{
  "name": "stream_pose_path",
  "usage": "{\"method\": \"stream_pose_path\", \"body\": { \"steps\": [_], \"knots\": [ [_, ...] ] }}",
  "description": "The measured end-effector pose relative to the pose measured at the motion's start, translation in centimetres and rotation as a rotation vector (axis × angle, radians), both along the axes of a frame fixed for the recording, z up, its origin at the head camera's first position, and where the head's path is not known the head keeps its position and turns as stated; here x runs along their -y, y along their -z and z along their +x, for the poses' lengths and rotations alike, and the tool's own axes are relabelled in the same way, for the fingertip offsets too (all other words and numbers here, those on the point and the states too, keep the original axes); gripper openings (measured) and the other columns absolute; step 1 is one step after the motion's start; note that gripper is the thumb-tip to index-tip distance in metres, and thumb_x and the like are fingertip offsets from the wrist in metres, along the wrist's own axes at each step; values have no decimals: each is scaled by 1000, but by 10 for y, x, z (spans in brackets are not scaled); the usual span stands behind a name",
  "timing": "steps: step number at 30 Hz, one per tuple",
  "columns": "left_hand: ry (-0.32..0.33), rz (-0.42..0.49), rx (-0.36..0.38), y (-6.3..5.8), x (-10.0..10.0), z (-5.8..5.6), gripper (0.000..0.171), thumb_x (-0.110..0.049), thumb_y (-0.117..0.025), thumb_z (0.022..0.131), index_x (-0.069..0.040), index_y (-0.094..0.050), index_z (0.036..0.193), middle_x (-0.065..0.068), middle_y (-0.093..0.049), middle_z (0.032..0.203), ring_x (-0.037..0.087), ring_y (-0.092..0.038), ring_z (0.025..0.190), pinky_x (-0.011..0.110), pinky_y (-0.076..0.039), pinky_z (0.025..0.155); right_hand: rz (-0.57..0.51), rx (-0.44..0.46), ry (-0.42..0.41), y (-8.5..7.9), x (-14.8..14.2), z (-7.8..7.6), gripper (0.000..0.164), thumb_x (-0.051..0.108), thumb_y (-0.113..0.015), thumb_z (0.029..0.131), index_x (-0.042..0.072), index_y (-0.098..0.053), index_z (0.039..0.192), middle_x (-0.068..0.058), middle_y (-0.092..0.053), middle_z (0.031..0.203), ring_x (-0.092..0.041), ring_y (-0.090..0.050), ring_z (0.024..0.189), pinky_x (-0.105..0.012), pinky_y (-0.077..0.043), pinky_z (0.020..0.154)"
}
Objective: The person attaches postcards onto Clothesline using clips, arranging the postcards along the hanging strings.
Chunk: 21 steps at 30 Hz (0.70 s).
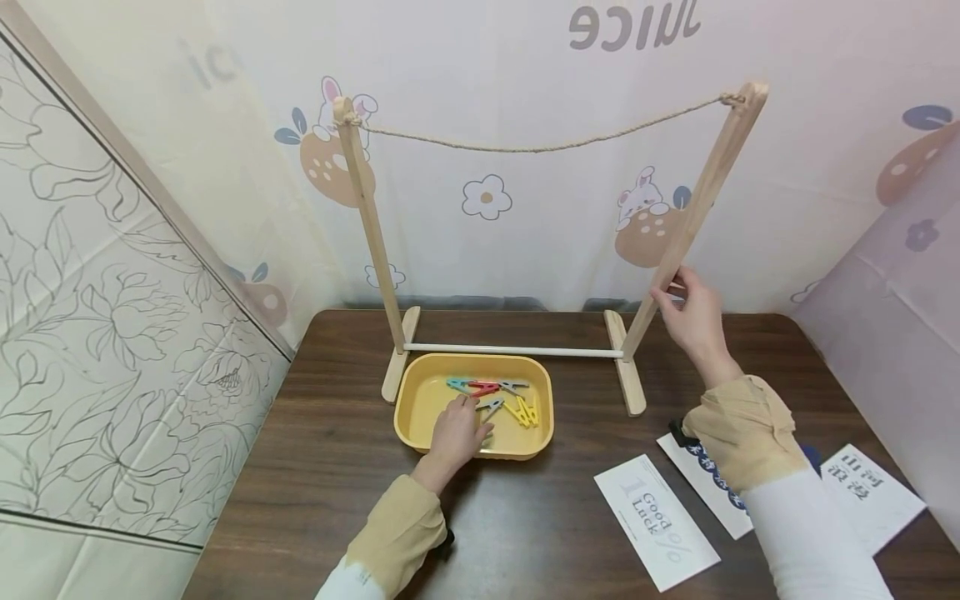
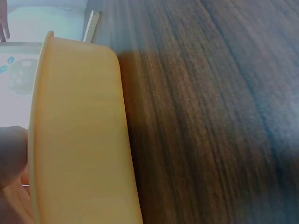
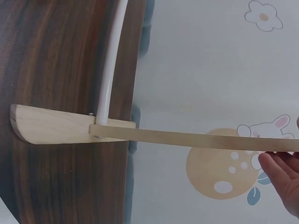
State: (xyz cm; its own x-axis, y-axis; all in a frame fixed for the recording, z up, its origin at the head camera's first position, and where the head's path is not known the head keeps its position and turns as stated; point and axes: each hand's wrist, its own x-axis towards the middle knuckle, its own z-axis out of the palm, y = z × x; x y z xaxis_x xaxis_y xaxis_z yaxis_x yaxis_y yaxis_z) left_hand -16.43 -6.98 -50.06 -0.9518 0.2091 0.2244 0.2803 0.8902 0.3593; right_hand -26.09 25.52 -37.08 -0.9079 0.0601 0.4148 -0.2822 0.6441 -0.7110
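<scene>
My left hand (image 1: 455, 433) reaches over the near rim of a yellow plastic basket (image 1: 408, 417), fingers and thumb apart beside a grey clothespin (image 1: 491, 406). Blue, red, grey and yellow clothespins (image 1: 527, 412) lie around it in the basket. In the left wrist view the basket's wall (image 2: 84, 126) hides most of that hand. My right hand (image 1: 693, 317) holds the right post (image 1: 693, 212) of a wooden rack, thumb and fingers on either side. In the right wrist view that hand (image 3: 285, 175) shows at the right edge, on the post (image 3: 187, 139).
A twine (image 1: 536, 150) sags between the tops of both posts, and a white rod (image 1: 513, 350) joins their feet. Printed cards, one reading Good Luck (image 1: 656, 523), lie at the right on the dark wooden table (image 1: 300, 467). A patterned curtain (image 1: 487, 250) hangs behind.
</scene>
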Motion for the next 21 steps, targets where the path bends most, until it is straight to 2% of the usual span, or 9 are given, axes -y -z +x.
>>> {"method": "stream_pose_path", "body": {
  "steps": [3,7,15,18,21],
  "knots": [
    [-11,-3,45,0,-2,-2,46,-27,-72,74,5,-58,103,17,-56,99,30,-56,85,40,-48,68,14,-10,11,5,1,6,43,6,-57,85,-5,-43,124,-23,-53,113,-35,-54,101,-34,-48,74],
    [-27,-17,102,0,-3,-6,46,-29,-72,74,5,-57,102,17,-56,98,29,-56,84,40,-48,66,4,-6,37,10,5,14,46,7,-56,85,-3,-41,127,-23,-52,117,-35,-54,100,-40,-47,75],
    [-48,-36,163,3,-5,-13,45,-29,-72,73,6,-58,99,17,-55,96,30,-56,82,40,-48,63,-51,48,72,19,19,35,47,9,-56,85,-5,-39,127,-23,-49,119,-34,-54,99,-41,-47,76],
    [-55,-40,190,4,-5,-15,45,-29,-72,73,6,-59,98,16,-55,96,29,-56,82,39,-48,63,-68,66,61,23,25,44,46,9,-57,85,-6,-40,125,-23,-50,118,-33,-55,98,-31,-49,74],
    [-59,-39,200,4,-5,-17,45,-28,-72,73,6,-59,97,16,-55,95,29,-56,81,39,-48,61,-95,75,45,28,32,51,44,8,-57,85,-6,-41,124,-23,-50,117,-33,-55,97,-13,-46,69]
  ]
}}
